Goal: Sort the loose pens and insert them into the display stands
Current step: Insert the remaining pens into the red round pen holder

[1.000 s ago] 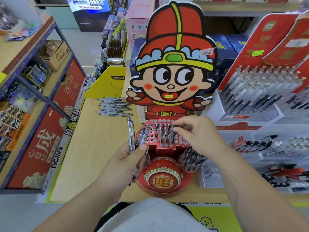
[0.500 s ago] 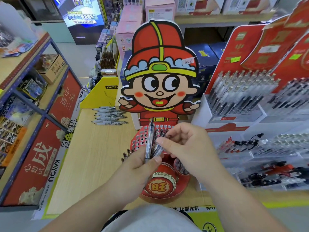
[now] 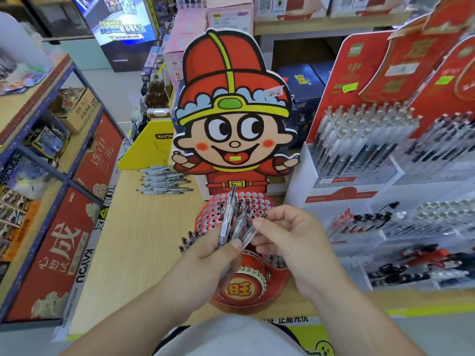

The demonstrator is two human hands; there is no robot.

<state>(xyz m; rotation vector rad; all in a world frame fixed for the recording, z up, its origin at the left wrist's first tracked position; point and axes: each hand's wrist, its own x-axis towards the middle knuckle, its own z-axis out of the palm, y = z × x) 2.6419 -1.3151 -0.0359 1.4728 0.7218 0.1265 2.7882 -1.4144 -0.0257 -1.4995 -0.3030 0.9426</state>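
Shop aisle: pale wood worktop (image 3: 144, 242), blue-framed shelf (image 3: 55, 173) at left, grey floor (image 3: 102, 80), lit screen (image 3: 123, 21) behind, possibly an advert.

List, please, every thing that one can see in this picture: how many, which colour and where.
display stand: one, red with round holes, on the table in front of the person; some holes hold pens
cartoon board: one, red and yellow, upright behind the stand
loose pens: several, clear with dark parts, lying on the table, far left
held pens: small bundle, clear, above the stand
table: one, light wood
pen racks: at least two, red backs, right side, full of pens
yellow box: one, behind the loose pens
shelf: one, blue frame, left
left hand: grips the bundle
right hand: seems to pinch one pen of the bundle
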